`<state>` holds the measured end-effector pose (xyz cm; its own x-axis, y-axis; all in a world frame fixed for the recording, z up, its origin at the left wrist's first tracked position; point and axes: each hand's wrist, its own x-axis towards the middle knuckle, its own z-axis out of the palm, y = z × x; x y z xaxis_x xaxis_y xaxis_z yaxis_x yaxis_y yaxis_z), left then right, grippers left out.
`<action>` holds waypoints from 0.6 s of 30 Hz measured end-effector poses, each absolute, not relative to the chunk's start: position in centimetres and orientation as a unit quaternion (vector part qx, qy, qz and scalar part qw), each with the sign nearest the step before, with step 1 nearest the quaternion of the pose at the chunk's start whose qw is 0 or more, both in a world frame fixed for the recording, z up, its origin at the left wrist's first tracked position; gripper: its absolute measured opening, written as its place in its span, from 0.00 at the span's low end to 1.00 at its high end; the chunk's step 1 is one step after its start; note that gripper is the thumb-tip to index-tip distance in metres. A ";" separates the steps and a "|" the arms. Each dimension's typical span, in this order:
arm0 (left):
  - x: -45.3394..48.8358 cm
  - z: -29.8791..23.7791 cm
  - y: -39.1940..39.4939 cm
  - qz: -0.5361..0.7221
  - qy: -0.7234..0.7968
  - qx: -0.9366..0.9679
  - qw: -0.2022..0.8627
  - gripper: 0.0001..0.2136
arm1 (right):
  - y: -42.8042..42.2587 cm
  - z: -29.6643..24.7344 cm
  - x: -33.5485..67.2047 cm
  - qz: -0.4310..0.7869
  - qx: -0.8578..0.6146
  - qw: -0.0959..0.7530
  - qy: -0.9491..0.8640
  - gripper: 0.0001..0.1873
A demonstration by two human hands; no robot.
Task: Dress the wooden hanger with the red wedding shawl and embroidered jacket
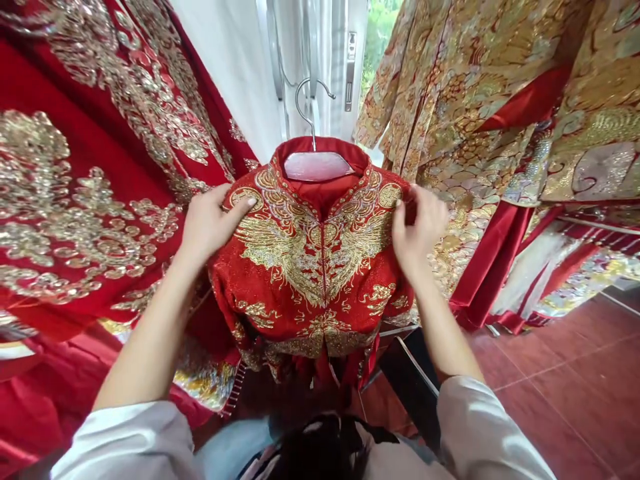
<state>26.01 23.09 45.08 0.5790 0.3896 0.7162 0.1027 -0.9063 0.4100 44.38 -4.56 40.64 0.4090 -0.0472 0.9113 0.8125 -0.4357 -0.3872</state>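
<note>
A red jacket with gold embroidered wings hangs in front of me on a pink hanger with a metal hook. My left hand grips its left shoulder, thumb lying over the embroidery. My right hand pinches the fabric at its right shoulder, fingers closed on the cloth. Both arms reach forward out of rolled white sleeves.
Red garments with silver-gold embroidery hang close on the left. Gold brocade robes with red lining hang on the right. Behind the hanger is a white window frame. Red floor tiles show at the lower right.
</note>
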 end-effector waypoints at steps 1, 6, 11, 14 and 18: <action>25.9 44.8 22.7 0.452 0.148 0.871 0.125 0.16 | -3.5 40.2 42.6 -0.474 -0.696 0.461 -0.278 0.15; 25.9 44.5 22.2 0.450 0.141 0.875 0.111 0.15 | 2.3 38.9 36.6 -0.290 -0.683 0.564 -0.363 0.14; 25.5 44.7 21.6 0.442 0.158 0.879 0.088 0.15 | 4.5 39.3 36.0 -0.215 -0.654 0.639 -0.342 0.07; 25.3 44.6 21.2 0.437 0.159 0.881 0.086 0.17 | 4.1 39.4 36.3 -0.132 -0.600 0.716 -0.333 0.08; 25.1 44.5 21.1 0.436 0.155 0.884 0.069 0.18 | 2.5 36.6 35.7 0.063 -0.468 0.824 -0.315 0.11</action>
<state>25.13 21.05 44.46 0.5709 0.3348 0.7496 0.2146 -0.9422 0.2574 35.68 2.47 36.63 0.7938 0.3978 0.4599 0.1911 0.5548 -0.8097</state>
